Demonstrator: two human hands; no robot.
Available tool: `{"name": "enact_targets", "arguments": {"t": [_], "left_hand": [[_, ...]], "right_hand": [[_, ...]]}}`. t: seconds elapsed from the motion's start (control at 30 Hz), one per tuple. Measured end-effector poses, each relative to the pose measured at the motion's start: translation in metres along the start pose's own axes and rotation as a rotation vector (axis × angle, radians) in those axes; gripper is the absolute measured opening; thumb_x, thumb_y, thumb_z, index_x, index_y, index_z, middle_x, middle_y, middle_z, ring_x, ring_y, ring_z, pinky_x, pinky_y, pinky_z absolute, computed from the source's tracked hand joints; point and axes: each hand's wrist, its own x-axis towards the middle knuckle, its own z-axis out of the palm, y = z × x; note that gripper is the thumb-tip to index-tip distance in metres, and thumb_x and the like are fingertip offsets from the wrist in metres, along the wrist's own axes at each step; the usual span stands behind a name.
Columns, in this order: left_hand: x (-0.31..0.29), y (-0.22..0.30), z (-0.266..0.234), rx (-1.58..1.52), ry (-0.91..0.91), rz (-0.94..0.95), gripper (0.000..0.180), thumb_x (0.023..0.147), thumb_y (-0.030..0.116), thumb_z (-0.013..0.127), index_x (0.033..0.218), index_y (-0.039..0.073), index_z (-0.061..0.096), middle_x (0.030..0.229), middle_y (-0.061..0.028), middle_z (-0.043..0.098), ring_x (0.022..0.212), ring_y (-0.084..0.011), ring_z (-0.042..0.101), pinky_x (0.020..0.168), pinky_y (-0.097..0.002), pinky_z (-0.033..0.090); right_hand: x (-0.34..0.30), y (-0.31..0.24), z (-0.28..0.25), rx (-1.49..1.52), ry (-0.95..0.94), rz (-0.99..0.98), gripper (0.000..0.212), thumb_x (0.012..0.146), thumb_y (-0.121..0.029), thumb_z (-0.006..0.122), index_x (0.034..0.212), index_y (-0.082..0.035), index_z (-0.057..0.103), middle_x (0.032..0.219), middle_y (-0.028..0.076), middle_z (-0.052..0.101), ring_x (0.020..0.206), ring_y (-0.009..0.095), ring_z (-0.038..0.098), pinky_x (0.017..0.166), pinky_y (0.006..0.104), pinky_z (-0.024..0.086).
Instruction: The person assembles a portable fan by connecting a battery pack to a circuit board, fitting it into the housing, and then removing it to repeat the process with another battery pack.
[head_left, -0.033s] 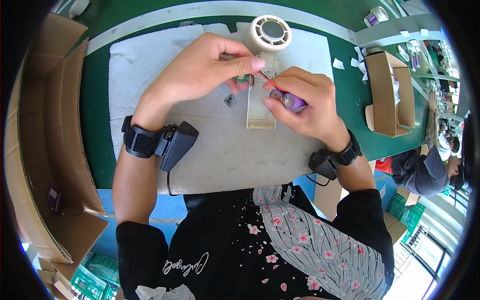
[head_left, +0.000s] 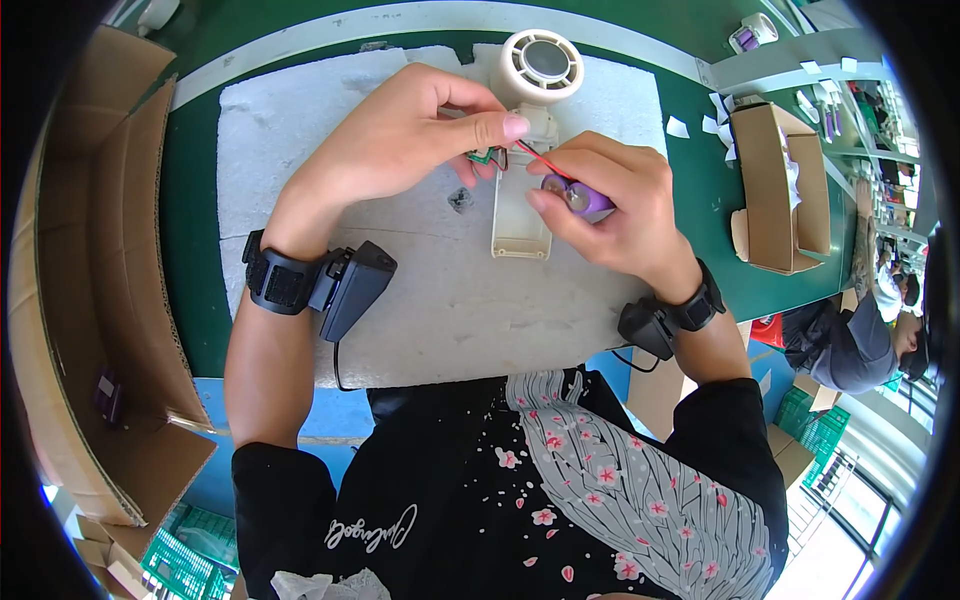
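A cream handheld fan (head_left: 540,95) lies on the white foam sheet, its round grille at the far end and its hollow handle shell (head_left: 521,225) pointing toward me. My left hand (head_left: 400,140) is closed over the upper handle, holding a small green circuit board (head_left: 482,156) that its fingers partly cover. Red and black wires (head_left: 541,159) run from under the left thumb to the right hand. My right hand (head_left: 625,205) grips a pair of purple battery cells (head_left: 590,203) just right of the shell, with their ends facing left.
The foam sheet (head_left: 420,290) covers the green bench (head_left: 190,250). An open cardboard box (head_left: 120,250) stands at the left, a smaller one (head_left: 755,190) at the right near paper scraps (head_left: 677,128). Beyond it another person (head_left: 850,345) sits. Black wrist devices with cables are on both my forearms.
Almost nothing differs. The battery cells and the handle shell have shifted by a hair; both hands keep the same grip.
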Motion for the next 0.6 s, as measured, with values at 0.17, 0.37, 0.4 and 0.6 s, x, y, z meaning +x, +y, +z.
{"name": "enact_targets", "arguments": {"t": [0.17, 0.37, 0.4, 0.6], "left_hand": [[-0.0007, -0.0005, -0.003, -0.047, -0.012, -0.034, 0.03, 0.09, 0.027, 0.068, 0.095, -0.002, 0.069, 0.079, -0.0075, 0.068, 0.066, -0.0117, 0.063, 0.063, -0.0256, 0.054], [-0.0009, -0.0035, -0.0045, -0.059, -0.038, -0.024, 0.023, 0.088, 0.021, 0.07, 0.093, -0.002, 0.069, 0.078, -0.0072, 0.067, 0.068, -0.0124, 0.063, 0.063, -0.0259, 0.054], [-0.0009, -0.005, -0.0037, -0.063, -0.047, -0.02, 0.022, 0.088, 0.02, 0.07, 0.092, -0.002, 0.069, 0.078, -0.007, 0.067, 0.068, -0.0124, 0.063, 0.064, -0.0258, 0.054], [-0.0015, -0.0063, -0.004, -0.028, -0.055, -0.001, 0.017, 0.086, 0.015, 0.07, 0.09, -0.001, 0.069, 0.076, -0.0057, 0.066, 0.069, -0.0124, 0.063, 0.063, -0.0259, 0.053]], "right_hand": [[0.0014, -0.0003, -0.0018, -0.106, 0.025, 0.081, 0.016, 0.076, -0.007, 0.074, 0.09, -0.001, 0.069, 0.078, 0.008, 0.065, 0.06, 0.017, 0.061, 0.053, 0.0254, 0.047], [0.0022, 0.0008, -0.0015, -0.161, 0.015, 0.111, 0.012, 0.08, -0.006, 0.072, 0.091, -0.003, 0.071, 0.077, 0.006, 0.063, 0.058, 0.016, 0.057, 0.051, 0.0252, 0.045], [0.0012, 0.0016, -0.0002, -0.167, 0.02, 0.103, 0.012, 0.08, -0.006, 0.073, 0.092, -0.004, 0.072, 0.076, 0.006, 0.062, 0.058, 0.015, 0.056, 0.051, 0.0253, 0.045], [-0.0004, 0.0012, 0.0035, -0.083, -0.021, 0.175, 0.013, 0.081, -0.008, 0.073, 0.093, -0.004, 0.072, 0.076, 0.006, 0.061, 0.058, 0.015, 0.055, 0.051, 0.0259, 0.043]]}}
